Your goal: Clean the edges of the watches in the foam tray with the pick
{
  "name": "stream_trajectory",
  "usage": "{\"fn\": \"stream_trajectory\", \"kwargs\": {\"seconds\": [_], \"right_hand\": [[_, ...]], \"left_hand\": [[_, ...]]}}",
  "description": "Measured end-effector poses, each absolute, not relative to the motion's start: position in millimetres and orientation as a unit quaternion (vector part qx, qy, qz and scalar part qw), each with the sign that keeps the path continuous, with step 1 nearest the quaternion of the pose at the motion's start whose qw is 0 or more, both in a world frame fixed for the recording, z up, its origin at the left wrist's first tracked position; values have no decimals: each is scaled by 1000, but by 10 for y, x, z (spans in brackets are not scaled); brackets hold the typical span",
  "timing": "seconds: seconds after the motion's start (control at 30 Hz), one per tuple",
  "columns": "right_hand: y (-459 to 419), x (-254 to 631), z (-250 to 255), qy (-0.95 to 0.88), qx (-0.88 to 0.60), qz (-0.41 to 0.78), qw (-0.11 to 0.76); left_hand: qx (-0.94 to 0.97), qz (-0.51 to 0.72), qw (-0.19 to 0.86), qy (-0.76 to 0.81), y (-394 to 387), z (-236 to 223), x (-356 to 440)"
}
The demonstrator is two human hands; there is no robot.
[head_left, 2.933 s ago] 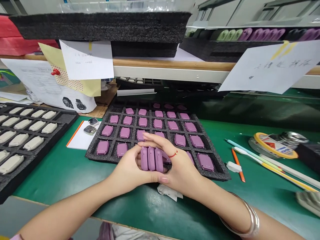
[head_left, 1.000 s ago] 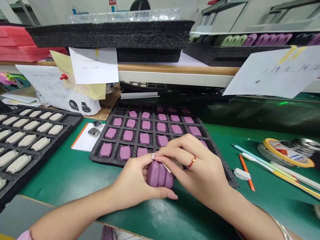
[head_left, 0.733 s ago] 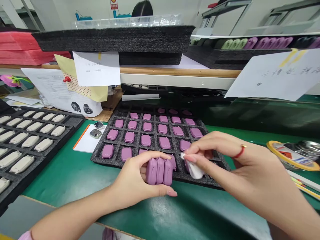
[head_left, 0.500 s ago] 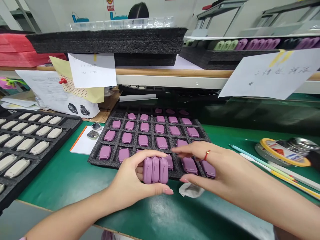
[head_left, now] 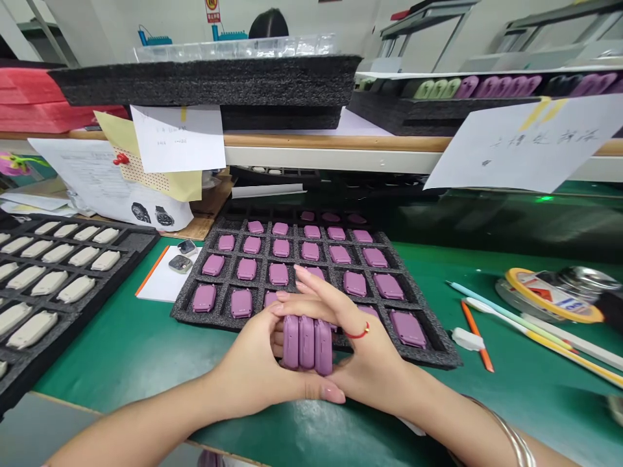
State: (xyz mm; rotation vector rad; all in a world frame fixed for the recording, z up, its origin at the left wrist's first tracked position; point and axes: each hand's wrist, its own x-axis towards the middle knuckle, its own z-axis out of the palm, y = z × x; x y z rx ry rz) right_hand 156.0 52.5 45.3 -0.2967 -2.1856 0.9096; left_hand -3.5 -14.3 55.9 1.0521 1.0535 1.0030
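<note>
Three purple watch cases (head_left: 306, 344) stand on edge side by side between my hands, in front of the foam tray. My left hand (head_left: 260, 360) is closed around them, fingers behind and thumb stretched below. From the right, my right hand (head_left: 363, 353) closes on the same row, its fingers reaching over the top and its palm at the right end. Behind them lies a black foam tray (head_left: 438, 353) with rows of purple watch cases (head_left: 281, 248) in its pockets. My hands cover part of its front rows.
At left is another black tray (head_left: 121, 250) of off-white cases. Two watch-like pieces (head_left: 180, 263) lie on or beside a white pad (head_left: 158, 282). To the right are an orange pen (head_left: 477, 334), a white lump (head_left: 468, 339), several sticks and a tape roll (head_left: 549, 295). A shelf edge (head_left: 321, 155) spans the back.
My right hand has moved left from over the tray's right side and closed on the purple cases. The orange pen and white lump have come into sight. My left hand has shifted slightly.
</note>
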Motion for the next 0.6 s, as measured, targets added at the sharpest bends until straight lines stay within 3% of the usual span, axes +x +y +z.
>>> {"fn": "stream_trajectory", "kwargs": {"seconds": [0.1, 0.33, 0.5, 0.6], "right_hand": [[521, 1568, 437, -861, -100, 338, 366], [463, 1623, 498, -882, -88, 293, 358], [551, 1629, 467, -734, -189, 472, 450], [619, 1598, 426, -645, -246, 599, 405]], "left_hand": [[479, 426, 634, 433, -130, 556, -48], [498, 460, 539, 500, -167, 568, -61], [586, 477, 428, 496, -213, 577, -75], [612, 480, 406, 480, -206, 570, -64]]}}
